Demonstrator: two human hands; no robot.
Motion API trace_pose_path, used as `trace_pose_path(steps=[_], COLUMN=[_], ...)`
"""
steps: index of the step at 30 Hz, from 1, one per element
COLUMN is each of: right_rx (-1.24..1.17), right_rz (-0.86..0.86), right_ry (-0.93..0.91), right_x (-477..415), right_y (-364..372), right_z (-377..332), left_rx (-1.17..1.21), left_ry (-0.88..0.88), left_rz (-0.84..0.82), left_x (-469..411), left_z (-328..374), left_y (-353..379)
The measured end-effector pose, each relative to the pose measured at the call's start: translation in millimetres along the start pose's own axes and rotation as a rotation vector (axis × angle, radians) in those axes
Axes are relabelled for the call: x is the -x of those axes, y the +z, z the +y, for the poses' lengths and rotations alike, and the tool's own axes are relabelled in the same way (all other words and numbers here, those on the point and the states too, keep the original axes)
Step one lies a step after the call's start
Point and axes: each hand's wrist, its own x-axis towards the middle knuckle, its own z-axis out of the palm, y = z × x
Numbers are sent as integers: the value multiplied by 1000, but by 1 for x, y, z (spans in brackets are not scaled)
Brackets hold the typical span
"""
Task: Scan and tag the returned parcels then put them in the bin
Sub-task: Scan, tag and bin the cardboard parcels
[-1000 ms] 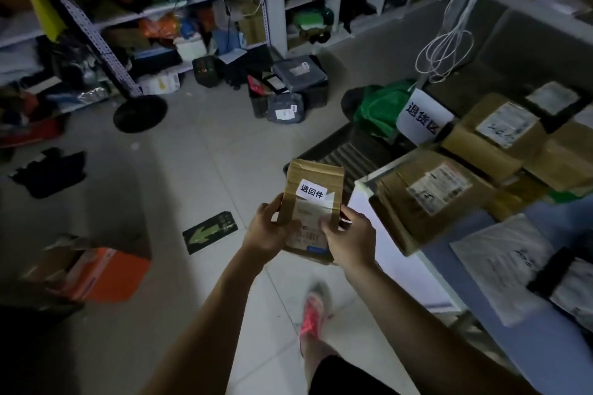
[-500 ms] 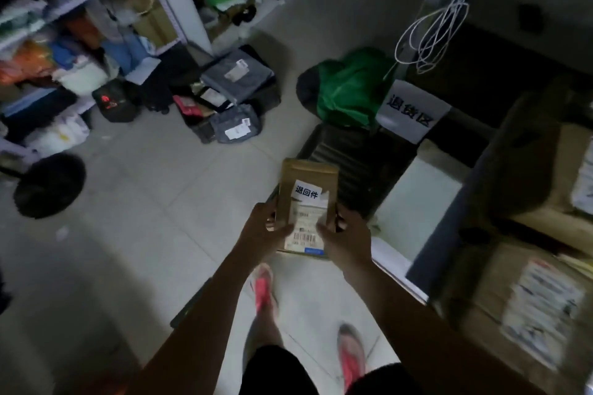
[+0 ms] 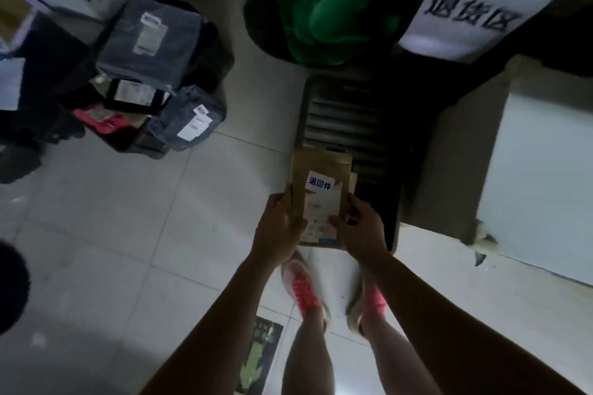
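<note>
Bin (image 3: 348, 112) is now lying directly under the parcel (image 3: 316, 199); left hand (image 3: 278, 228) and right hand (image 3: 361, 231) are still gripping its sides.

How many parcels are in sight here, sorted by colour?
Brown parcel, held in left hand and right hand: 1
Large grey parcel, small grey parcel: 2
Black parcel: 1
Red parcel: 1
Total: 5
</note>
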Motion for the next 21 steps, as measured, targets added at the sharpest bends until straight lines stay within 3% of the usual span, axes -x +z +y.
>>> trace_pose_path(steps=[4, 8, 14, 21], right_rx=[-100, -111, -127, 85], right_rz=[-23, -60, -137, -19], right_ry=[92, 63, 198, 93], right_x=[-80, -157, -228, -243], right_y=[49, 80, 95, 91], right_z=[67, 135, 210, 228], left_rx=[-146, -263, -438, -236], left_ry=[-47, -84, -30, -154], left_rz=[-11, -36, -54, -73], left_x=[-60, -111, -147, -165], left_z=[-66, -122, -159, -181], left_y=[45, 99, 157, 193])
